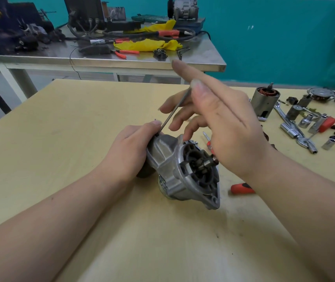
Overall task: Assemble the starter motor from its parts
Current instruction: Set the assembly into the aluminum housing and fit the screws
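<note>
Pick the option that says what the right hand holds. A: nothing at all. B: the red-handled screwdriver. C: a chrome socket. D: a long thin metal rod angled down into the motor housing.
D: the right hand pinches a thin rod whose lower end meets the top of the housing, while the left hand steadies the housing on the table.
</note>
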The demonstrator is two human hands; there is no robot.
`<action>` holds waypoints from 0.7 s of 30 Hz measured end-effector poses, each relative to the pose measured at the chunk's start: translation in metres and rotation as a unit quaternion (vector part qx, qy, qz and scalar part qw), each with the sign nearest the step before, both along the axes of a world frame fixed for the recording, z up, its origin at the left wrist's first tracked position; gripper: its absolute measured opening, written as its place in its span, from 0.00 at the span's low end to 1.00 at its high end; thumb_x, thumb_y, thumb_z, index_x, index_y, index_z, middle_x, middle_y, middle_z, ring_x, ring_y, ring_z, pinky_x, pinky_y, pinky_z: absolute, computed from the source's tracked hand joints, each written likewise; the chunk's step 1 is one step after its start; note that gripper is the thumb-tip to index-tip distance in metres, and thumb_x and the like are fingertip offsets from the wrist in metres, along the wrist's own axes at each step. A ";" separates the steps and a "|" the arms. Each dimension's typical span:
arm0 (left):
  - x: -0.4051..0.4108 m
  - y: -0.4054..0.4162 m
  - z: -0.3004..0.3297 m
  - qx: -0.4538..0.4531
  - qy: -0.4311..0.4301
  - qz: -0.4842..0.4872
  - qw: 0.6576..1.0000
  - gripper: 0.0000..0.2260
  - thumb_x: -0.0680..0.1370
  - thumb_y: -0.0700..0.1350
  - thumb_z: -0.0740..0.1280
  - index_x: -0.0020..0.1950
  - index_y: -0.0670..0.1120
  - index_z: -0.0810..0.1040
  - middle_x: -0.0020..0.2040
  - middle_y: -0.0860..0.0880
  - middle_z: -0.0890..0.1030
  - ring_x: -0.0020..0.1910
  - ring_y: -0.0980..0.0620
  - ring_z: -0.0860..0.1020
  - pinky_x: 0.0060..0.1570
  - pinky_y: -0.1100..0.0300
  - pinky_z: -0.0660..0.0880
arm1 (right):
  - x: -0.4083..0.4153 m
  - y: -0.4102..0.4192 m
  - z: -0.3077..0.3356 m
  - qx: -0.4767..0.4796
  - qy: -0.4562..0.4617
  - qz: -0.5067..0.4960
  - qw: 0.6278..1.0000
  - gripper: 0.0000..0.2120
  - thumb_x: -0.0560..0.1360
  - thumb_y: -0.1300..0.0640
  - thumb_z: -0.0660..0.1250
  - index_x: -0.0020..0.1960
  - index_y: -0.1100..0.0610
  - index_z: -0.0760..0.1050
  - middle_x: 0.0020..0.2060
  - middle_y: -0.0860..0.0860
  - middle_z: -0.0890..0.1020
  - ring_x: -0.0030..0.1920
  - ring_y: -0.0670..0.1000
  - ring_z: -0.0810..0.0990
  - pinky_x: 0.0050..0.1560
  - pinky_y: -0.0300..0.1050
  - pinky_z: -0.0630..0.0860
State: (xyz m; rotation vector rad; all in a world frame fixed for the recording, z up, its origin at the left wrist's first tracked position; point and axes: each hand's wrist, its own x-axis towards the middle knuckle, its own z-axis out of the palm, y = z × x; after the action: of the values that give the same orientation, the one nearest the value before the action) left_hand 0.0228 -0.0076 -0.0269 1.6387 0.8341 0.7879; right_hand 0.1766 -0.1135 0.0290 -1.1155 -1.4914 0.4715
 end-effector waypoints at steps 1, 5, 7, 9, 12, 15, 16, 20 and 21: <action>0.000 0.000 0.000 0.002 -0.002 0.002 1.000 0.30 0.78 0.60 0.63 0.45 0.31 0.77 0.34 0.45 0.74 0.32 0.51 0.72 0.30 0.63 0.68 | 0.000 0.000 0.001 -0.002 0.018 0.007 1.000 0.20 0.87 0.54 0.54 0.77 0.58 0.70 0.49 0.60 0.84 0.44 0.60 0.84 0.38 0.55 0.81; -0.001 -0.001 -0.003 0.001 -0.007 0.009 1.000 0.28 0.85 0.56 0.65 0.45 0.29 0.76 0.33 0.45 0.73 0.31 0.51 0.70 0.28 0.64 0.67 | -0.002 0.002 0.002 0.007 0.050 0.002 0.999 0.14 0.86 0.57 0.59 0.56 0.63 0.81 0.44 0.63 0.85 0.40 0.63 0.84 0.36 0.55 0.81; -0.001 0.000 -0.004 0.002 -0.001 0.017 1.000 0.26 0.86 0.53 0.64 0.44 0.29 0.76 0.31 0.48 0.73 0.29 0.52 0.70 0.27 0.65 0.67 | -0.003 0.003 0.000 0.017 0.068 -0.053 0.996 0.14 0.85 0.56 0.62 0.51 0.61 0.84 0.39 0.61 0.85 0.35 0.60 0.83 0.32 0.52 0.80; -0.001 0.000 -0.005 0.000 0.001 0.018 1.000 0.26 0.86 0.53 0.63 0.44 0.30 0.76 0.31 0.48 0.72 0.29 0.51 0.69 0.27 0.64 0.67 | -0.004 0.005 -0.001 0.034 0.064 -0.101 0.992 0.12 0.85 0.54 0.64 0.53 0.55 0.86 0.36 0.58 0.83 0.32 0.55 0.80 0.32 0.47 0.77; -0.001 0.001 -0.005 0.001 0.002 0.012 1.000 0.25 0.87 0.52 0.63 0.44 0.29 0.75 0.33 0.46 0.71 0.31 0.51 0.68 0.28 0.64 0.66 | -0.004 0.007 -0.002 0.041 0.054 -0.123 0.990 0.13 0.85 0.54 0.63 0.53 0.57 0.86 0.30 0.58 0.77 0.29 0.44 0.72 0.32 0.36 0.70; 0.000 0.000 -0.005 -0.002 -0.001 0.012 1.000 0.26 0.86 0.51 0.63 0.45 0.28 0.74 0.35 0.44 0.70 0.32 0.51 0.67 0.27 0.64 0.65 | -0.003 0.009 -0.002 0.011 0.068 -0.115 0.991 0.11 0.86 0.55 0.61 0.62 0.50 0.80 0.26 0.52 0.77 0.27 0.45 0.74 0.31 0.33 0.68; 0.001 0.000 -0.005 -0.007 -0.003 0.013 1.000 0.26 0.86 0.52 0.63 0.45 0.27 0.74 0.35 0.44 0.69 0.32 0.50 0.66 0.26 0.63 0.64 | -0.003 0.009 -0.001 0.008 0.066 -0.111 0.992 0.10 0.86 0.55 0.61 0.61 0.49 0.80 0.26 0.51 0.77 0.27 0.47 0.74 0.30 0.35 0.69; 0.001 0.002 -0.005 -0.010 -0.004 0.009 1.000 0.26 0.86 0.52 0.63 0.46 0.27 0.75 0.35 0.43 0.70 0.32 0.50 0.67 0.27 0.62 0.64 | -0.001 0.006 0.001 0.006 0.079 -0.064 0.995 0.06 0.85 0.55 0.65 0.54 0.53 0.80 0.28 0.53 0.80 0.26 0.49 0.73 0.27 0.38 0.70; 0.001 0.002 -0.006 -0.008 -0.005 0.007 1.000 0.26 0.86 0.52 0.63 0.46 0.27 0.75 0.35 0.43 0.71 0.33 0.51 0.68 0.28 0.62 0.65 | -0.001 0.005 0.000 0.004 0.085 -0.049 0.995 0.05 0.84 0.56 0.65 0.55 0.54 0.80 0.30 0.54 0.80 0.27 0.49 0.74 0.28 0.39 0.71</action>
State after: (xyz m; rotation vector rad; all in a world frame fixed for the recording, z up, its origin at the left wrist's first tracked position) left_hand 0.0235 -0.0056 -0.0324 1.6152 0.8422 0.7970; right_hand 0.1760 -0.1085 0.0290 -1.1093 -1.2842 0.4786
